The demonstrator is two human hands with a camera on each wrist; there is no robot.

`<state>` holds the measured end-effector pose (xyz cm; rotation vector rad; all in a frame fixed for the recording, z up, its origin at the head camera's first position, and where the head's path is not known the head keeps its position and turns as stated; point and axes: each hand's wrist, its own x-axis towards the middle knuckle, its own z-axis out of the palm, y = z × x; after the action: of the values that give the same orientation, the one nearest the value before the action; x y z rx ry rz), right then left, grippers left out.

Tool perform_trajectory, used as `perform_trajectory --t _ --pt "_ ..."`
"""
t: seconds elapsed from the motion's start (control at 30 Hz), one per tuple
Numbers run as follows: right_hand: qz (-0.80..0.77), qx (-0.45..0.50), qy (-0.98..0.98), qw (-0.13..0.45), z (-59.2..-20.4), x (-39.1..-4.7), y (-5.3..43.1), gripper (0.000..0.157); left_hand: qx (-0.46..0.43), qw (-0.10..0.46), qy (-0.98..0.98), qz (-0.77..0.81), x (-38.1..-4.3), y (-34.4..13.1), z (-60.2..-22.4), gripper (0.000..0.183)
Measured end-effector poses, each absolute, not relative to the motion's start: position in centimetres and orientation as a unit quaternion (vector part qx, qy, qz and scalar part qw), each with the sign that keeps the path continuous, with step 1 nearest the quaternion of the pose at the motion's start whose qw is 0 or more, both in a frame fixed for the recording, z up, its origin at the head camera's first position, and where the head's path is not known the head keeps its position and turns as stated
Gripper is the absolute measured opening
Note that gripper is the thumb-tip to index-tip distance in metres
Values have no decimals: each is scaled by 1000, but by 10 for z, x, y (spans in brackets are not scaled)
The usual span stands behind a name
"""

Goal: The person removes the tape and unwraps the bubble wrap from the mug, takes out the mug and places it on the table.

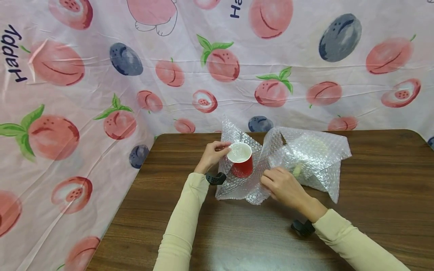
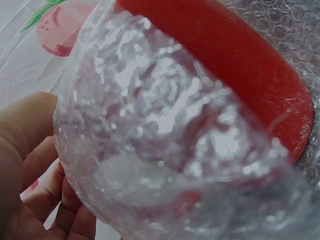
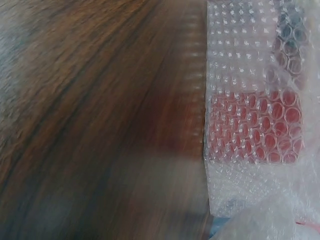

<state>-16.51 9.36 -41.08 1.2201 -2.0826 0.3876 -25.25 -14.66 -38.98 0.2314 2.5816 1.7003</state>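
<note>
A red cup with a white inside stands upright on a sheet of bubble wrap on the table. My left hand is at the cup's rim, pinching a flap of the wrap. In the left wrist view, that flap curves over part of the red cup, with my thumb and fingers at its left edge. To the right of the cup, my right hand grips the raised other side of the sheet. The right wrist view shows bubble wrap with red behind it; the hand itself is out of that view.
Behind my right hand lies more bubble wrap, crumpled around something pale with a yellow-green part. The brown wooden table meets a fruit-printed cloth at its back and left edges. Black cameras are strapped to both wrists.
</note>
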Motion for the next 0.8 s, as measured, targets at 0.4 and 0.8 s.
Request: perform_trajectory --t 0.4,0.8 --pt "159 500 -792 313 -413 -157 105 10 65 14 836 545 -264 -150 -406 27" --pt "159 519 -795 270 -404 -153 115 17 67 14 832 550 -263 -151 -407 26"
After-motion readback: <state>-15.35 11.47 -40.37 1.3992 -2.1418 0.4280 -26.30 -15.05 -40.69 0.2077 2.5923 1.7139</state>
